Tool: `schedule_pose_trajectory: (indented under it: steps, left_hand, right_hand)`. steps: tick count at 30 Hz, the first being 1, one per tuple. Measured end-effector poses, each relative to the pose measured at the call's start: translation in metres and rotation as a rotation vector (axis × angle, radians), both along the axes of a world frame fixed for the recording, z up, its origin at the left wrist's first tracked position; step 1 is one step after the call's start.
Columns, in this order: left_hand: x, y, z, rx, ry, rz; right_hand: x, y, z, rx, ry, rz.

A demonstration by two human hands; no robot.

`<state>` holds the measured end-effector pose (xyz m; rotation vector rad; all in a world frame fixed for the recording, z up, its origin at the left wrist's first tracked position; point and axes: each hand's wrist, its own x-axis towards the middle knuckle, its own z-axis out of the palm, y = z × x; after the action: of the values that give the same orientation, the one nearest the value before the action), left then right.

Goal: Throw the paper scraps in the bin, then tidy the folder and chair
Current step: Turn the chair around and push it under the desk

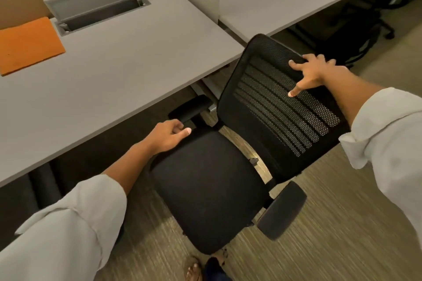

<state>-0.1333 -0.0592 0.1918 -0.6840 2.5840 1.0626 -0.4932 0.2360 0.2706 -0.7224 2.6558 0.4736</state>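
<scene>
Black mesh-back chair (212, 180) stands on carpet just beside the grey desk (118, 70), 1 armrest tucked under the desk edge. Left hand (167, 136) curls around that armrest. Right hand (316, 73) rests on the backrest's top edge, fingers spread wide. Orange folder (27, 44) lies flat at the desk's far left.
</scene>
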Motion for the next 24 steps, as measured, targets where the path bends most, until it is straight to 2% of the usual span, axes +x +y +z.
schedule_pose_trajectory:
  steps: [8, 14, 20, 24]
  left_hand:
    - [-0.022, 0.077, 0.0, 0.009, 0.032, -0.083]
    - [-0.032, 0.148, -0.014, 0.042, -0.041, -0.148]
    - [-0.067, 0.213, 0.008, 0.087, -0.001, -0.139]
    - [-0.089, 0.275, 0.019, 0.128, -0.023, -0.123]
  right_hand:
    - [0.035, 0.092, -0.011, -0.007, 0.032, -0.102]
    - [0.061, 0.133, -0.008, 0.092, -0.003, -0.089]
    - [0.07, 0.138, 0.021, 0.192, -0.114, -0.062]
    - [0.084, 0.134, 0.044, 0.301, -0.217, 0.035]
